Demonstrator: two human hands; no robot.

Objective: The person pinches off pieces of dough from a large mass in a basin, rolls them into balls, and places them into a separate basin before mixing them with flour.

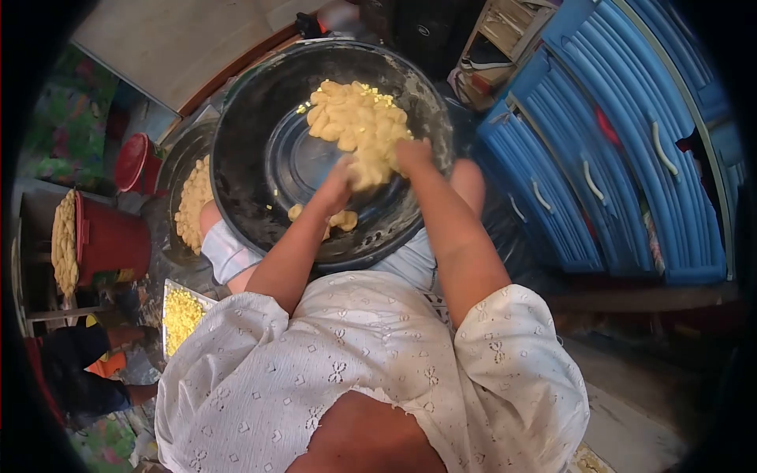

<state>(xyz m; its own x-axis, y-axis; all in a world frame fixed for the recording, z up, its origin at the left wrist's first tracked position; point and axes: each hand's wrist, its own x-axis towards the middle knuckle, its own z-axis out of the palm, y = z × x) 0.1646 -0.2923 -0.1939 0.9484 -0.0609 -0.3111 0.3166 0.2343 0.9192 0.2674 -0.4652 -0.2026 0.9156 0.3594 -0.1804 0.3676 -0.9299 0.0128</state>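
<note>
A large black basin [260, 102] rests over the lap. Inside it, toward the upper right, lies a lumpy mass of pale yellow dough [355, 122] with small yellow cubes on it. My left hand [337, 185] is closed at the lower left side of the dough. On the dough's right side is my right hand [412, 158], its fingers curled round the edge. The dough between the two hands is slightly blurred. A few smaller dough pieces [342, 221] sit apart near the basin's lower wall, below my left hand.
At the left are another basin of dough pieces [193, 206], a red bucket [114, 240] with dough at its top, a smaller red bucket [134, 162], and a tray of yellow cubes [181, 319]. Another person's legs [79, 370] show lower left. Blue drawers [568, 173] stand right.
</note>
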